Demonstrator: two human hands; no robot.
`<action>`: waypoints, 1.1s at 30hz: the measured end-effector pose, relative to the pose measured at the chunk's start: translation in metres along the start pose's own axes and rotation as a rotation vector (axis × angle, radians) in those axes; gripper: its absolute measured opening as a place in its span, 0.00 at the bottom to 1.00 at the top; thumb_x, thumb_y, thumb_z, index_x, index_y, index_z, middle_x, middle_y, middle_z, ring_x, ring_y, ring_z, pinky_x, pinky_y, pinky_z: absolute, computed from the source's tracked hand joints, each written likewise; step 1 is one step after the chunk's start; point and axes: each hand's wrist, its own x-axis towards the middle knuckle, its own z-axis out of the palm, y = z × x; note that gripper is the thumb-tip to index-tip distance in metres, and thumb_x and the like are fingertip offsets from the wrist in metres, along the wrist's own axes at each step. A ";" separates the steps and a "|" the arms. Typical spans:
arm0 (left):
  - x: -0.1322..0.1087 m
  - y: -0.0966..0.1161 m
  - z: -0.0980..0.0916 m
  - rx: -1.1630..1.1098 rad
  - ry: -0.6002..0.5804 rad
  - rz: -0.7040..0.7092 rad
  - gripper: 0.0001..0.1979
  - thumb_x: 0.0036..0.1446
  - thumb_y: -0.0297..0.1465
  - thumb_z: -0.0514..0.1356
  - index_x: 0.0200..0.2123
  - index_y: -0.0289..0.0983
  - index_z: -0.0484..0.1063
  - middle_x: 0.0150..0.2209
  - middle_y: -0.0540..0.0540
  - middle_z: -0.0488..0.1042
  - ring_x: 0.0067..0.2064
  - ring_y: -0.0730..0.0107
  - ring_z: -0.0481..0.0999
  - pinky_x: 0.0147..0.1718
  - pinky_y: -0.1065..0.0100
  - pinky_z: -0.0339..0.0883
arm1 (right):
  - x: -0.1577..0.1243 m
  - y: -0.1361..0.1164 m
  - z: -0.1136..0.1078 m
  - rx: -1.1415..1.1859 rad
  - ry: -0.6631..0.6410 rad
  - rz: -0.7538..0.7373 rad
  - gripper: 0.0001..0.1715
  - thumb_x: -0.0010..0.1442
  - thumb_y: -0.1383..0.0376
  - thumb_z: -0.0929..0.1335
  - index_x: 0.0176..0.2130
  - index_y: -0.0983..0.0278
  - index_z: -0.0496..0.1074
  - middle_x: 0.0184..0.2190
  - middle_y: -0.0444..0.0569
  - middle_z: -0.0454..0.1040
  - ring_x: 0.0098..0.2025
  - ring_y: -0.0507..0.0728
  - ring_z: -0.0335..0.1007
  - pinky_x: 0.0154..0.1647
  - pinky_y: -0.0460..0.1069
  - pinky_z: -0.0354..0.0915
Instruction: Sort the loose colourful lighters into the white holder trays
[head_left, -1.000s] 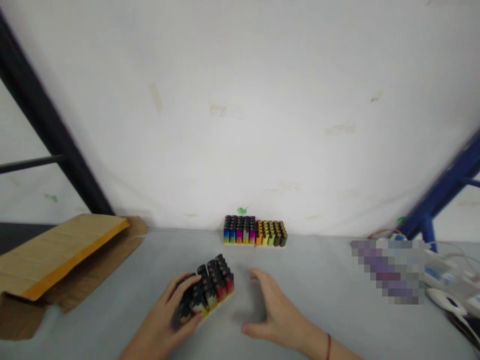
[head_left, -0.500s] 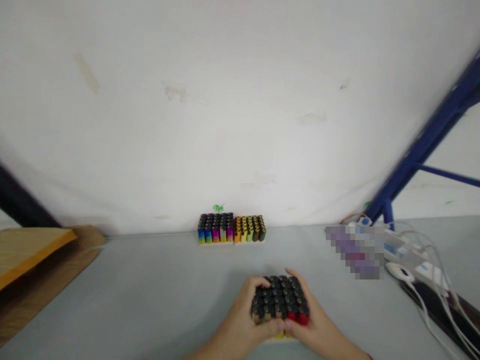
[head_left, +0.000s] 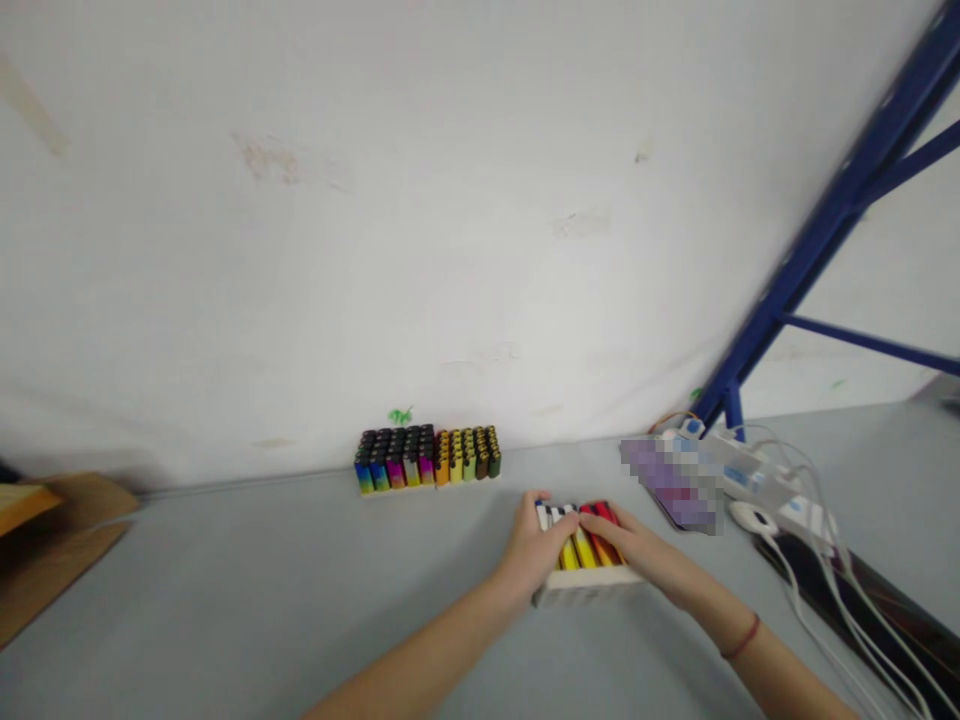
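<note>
Both my hands are wrapped round one pale tray (head_left: 589, 587) packed with lighters (head_left: 584, 550), white, yellow and red on the side toward me. The tray is tipped so that its front wall and the lighters' bodies face me, and their tops point away. My left hand (head_left: 538, 545) grips the left side and my right hand (head_left: 616, 540) the right, with the thumbs nearly meeting across the front. The far fingers are mostly hidden. Farther back, by the wall, stand a tray of black-topped lighters (head_left: 396, 458) and a tray of gold-topped lighters (head_left: 469, 455), side by side.
A power strip (head_left: 750, 475) with white cables, a white oval device (head_left: 753, 519) and a blurred-out purple item (head_left: 671, 485) lie on the right of the grey table (head_left: 262, 570). Opened cardboard (head_left: 71, 545) is at the left. A blue metal frame (head_left: 795, 260) rises at the right.
My hands have carried the held lighters forward, away from me, and tipped them, so their sides show instead of their black tops. The view has turned to the right.
</note>
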 end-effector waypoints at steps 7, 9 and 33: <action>0.013 -0.001 -0.001 0.125 0.069 0.049 0.18 0.55 0.33 0.63 0.47 0.39 0.65 0.46 0.43 0.71 0.51 0.60 0.72 0.50 0.64 0.65 | 0.010 -0.009 -0.004 -0.376 0.086 -0.122 0.26 0.54 0.43 0.65 0.34 0.63 0.70 0.28 0.46 0.73 0.34 0.59 0.68 0.35 0.52 0.61; 0.016 0.003 -0.001 0.181 0.087 0.075 0.17 0.54 0.32 0.63 0.47 0.38 0.66 0.49 0.41 0.70 0.53 0.59 0.70 0.52 0.63 0.63 | 0.013 -0.009 -0.006 -0.431 0.089 -0.151 0.25 0.55 0.44 0.65 0.34 0.63 0.70 0.27 0.46 0.73 0.33 0.59 0.69 0.36 0.52 0.61; 0.079 0.029 -0.025 1.080 -0.171 0.464 0.15 0.60 0.34 0.59 0.49 0.37 0.75 0.48 0.42 0.74 0.53 0.57 0.70 0.56 0.60 0.61 | 0.103 0.004 -0.009 -0.717 0.205 -0.378 0.19 0.63 0.57 0.62 0.47 0.67 0.70 0.33 0.52 0.77 0.37 0.58 0.73 0.41 0.50 0.64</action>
